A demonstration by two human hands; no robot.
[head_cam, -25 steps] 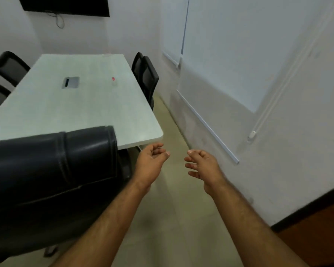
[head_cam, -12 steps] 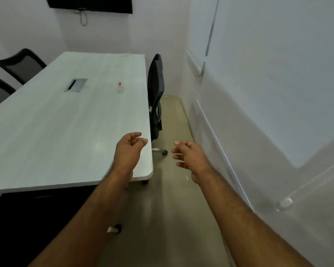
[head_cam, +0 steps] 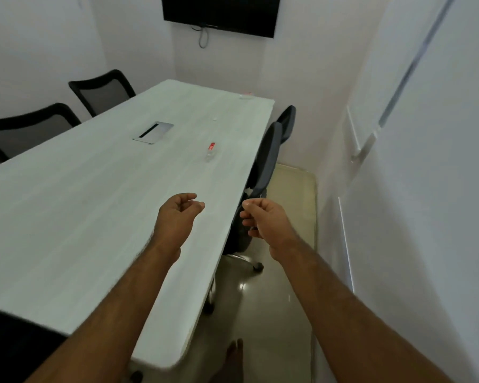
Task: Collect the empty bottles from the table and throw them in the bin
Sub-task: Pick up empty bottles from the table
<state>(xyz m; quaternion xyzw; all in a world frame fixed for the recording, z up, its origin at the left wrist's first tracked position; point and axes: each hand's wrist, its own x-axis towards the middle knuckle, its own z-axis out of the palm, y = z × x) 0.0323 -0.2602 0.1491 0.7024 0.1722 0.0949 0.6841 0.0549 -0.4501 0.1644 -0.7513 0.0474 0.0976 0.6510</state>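
Observation:
A clear bottle with a red label (head_cam: 211,152) lies on its side on the long pale table (head_cam: 100,205), towards the right edge. A second clear bottle (head_cam: 245,95) lies at the far right corner. My left hand (head_cam: 179,214) hovers over the table's near right part, fingers loosely curled, holding nothing. My right hand (head_cam: 263,218) hangs just beyond the table's right edge, fingers curled and apart, also holding nothing. Both hands are well short of the red-label bottle. No bin is in view.
Two dark chairs (head_cam: 268,158) stand along the table's right side in a narrow aisle by the wall. Two more chairs (head_cam: 100,91) sit on the left. A metal cable hatch (head_cam: 153,132) is set in the table. A small white cap (head_cam: 214,119) lies beyond the bottle.
I have moved forward along the table's right side, past the black chair back. The bottles are nearer in view. Both hands stay raised and hold nothing.

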